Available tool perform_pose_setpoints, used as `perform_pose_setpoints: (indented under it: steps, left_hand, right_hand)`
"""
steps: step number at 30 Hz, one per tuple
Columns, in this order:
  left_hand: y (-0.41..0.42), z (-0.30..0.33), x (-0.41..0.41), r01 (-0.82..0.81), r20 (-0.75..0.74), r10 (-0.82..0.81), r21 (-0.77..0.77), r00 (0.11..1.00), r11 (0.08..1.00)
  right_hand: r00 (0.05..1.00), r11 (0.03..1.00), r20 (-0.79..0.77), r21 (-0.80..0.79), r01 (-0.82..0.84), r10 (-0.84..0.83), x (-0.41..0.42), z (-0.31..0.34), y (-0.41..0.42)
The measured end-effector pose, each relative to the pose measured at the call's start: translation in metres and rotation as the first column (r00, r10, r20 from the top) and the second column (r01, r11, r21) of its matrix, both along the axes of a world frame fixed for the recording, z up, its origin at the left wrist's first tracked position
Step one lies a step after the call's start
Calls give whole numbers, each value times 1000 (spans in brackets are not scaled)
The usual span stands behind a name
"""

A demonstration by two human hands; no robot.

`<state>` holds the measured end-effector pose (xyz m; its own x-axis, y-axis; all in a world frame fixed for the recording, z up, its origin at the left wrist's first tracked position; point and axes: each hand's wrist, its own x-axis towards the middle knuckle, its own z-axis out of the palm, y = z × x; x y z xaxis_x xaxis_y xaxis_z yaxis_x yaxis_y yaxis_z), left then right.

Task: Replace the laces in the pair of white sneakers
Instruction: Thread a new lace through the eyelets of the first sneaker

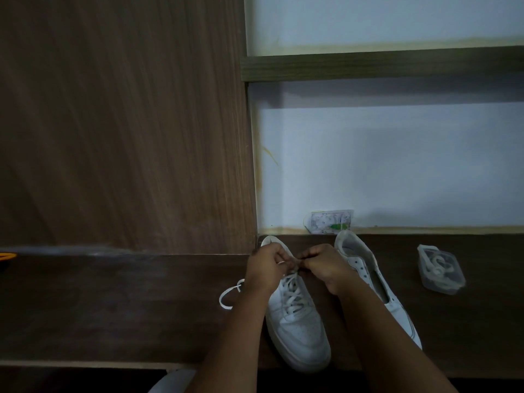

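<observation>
Two hands work the lace at the top of a white sneaker on a dark wooden desk.

The left hand [265, 268] and right hand [326, 266] both have curled fingers pinching the white lace [292, 293] above the top eyelets of the laced sneaker [297, 327]. A loose loop of that lace lies on the desk [113, 307] to the left. The second sneaker [368, 268], unlaced, lies just beside it on the right. A clear plastic box [441, 269] holding a coiled lace sits farther right.
</observation>
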<state>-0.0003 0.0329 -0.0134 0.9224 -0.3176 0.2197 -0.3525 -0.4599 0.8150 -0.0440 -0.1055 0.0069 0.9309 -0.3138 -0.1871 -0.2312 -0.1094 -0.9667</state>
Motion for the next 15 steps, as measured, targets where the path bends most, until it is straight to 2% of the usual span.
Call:
perform_pose_setpoints:
  steps: [6, 10, 15]
  left_hand:
    - [0, -3, 0, 47, 2, -47, -48, 999, 998]
    - [4, -1, 3, 112, -42, -110, 60, 993, 992]
    - [3, 0, 0, 48, 2, -48, 137, 999, 989]
  right_hand:
    - [1000, 1000, 8, -10, -9, 9, -2, 0, -1]
    - [1000, 1000, -8, 14, -1, 1, 0, 0, -1]
    - [1000, 999, -6, 32, -6, 7, -1, 0, 0]
